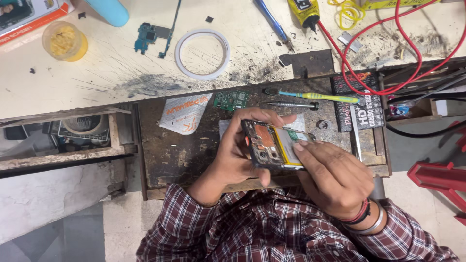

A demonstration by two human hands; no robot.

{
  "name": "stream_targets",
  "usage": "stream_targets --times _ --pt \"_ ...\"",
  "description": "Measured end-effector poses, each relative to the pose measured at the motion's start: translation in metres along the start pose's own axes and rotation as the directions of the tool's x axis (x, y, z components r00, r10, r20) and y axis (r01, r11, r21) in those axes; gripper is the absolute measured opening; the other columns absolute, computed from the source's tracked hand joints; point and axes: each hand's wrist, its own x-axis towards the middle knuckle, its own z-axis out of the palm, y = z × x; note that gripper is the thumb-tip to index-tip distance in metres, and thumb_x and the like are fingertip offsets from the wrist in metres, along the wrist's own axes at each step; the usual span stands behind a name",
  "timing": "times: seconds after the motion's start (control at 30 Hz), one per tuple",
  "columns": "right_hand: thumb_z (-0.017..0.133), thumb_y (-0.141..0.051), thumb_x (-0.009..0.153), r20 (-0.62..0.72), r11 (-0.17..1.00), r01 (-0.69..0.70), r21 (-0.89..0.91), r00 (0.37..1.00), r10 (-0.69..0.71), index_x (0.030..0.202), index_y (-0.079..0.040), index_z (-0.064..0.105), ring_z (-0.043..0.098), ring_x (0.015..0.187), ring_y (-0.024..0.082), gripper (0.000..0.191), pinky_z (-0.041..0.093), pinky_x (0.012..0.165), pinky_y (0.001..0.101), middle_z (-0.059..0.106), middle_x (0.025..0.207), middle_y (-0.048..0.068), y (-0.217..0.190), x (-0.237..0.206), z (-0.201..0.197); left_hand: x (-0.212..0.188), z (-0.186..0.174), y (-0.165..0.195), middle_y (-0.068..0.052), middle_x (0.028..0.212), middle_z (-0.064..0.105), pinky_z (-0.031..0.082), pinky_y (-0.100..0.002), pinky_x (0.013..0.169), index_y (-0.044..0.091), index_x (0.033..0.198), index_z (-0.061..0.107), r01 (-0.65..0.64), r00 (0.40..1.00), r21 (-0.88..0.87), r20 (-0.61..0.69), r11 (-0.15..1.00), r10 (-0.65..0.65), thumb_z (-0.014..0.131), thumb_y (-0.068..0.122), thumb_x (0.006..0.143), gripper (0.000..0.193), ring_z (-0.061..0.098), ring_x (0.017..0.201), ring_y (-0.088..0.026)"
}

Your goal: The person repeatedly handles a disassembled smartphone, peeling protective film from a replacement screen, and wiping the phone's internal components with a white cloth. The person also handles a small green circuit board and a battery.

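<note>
Jar (pixel 64 40) (yellow paste inside) untouched.

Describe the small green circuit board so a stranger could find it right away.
Start at the dark worn tray below the pale bench top. At its top edge, beside a crumpled white packet, lies the green circuit board. It is the only bare green rectangle there.

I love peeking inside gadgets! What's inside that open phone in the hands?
Inside the opened phone: an orange-brown patch, a yellow-edged battery and a small green board. The right hand covers the lower end, and the left hand hides one edge.
</note>
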Motion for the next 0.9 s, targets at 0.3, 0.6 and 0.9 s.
stream_targets --times 0.3,0.6,0.9 --pt "0.078 0.006 0.071 0.014 0.993 0.004 0.117 1.0 -0.006 0.109 0.004 0.073 0.075 0.097 0.032 0.038 0.061 0.09 0.0419 0.074 0.102 0.018 0.004 -0.006 -0.011 -0.008 -0.012 -0.006 -0.006 0.108 0.07 0.046 -0.056 0.124 0.012 0.127 0.061 0.061 0.998 -0.068 -0.014 0.996 -0.062 0.078 -0.005 0.094 0.041 0.067 0.125 -0.025" --pt "0.074 0.008 0.067 0.011 0.986 0.005 0.168 1.0 -0.007 0.107 0.003 0.074 0.076 0.098 0.032 0.04 0.062 0.092 0.0434 0.075 0.102 0.018 0.004 -0.007 -0.007 -0.009 -0.016 -0.004 -0.004 0.102 0.069 0.046 -0.053 0.125 0.012 0.129 0.06 0.054 0.998 -0.009 0.011 0.998 -0.054 0.082 -0.005 0.089 0.049 0.068 0.123 -0.025" --pt "0.079 0.005 0.067 -0.023 0.978 0.023 0.207 1.0 -0.018 0.107 0.003 0.073 0.075 0.095 0.031 0.04 0.063 0.092 0.043 0.074 0.098 0.017 0.005 -0.01 0.0 -0.015 -0.022 -0.002 -0.004 0.096 0.073 0.04 -0.05 0.12 0.012 0.123 0.064 0.039 0.999 0.076 -0.011 0.996 -0.038 0.084 -0.002 0.089 0.042 0.071 0.121 -0.029"
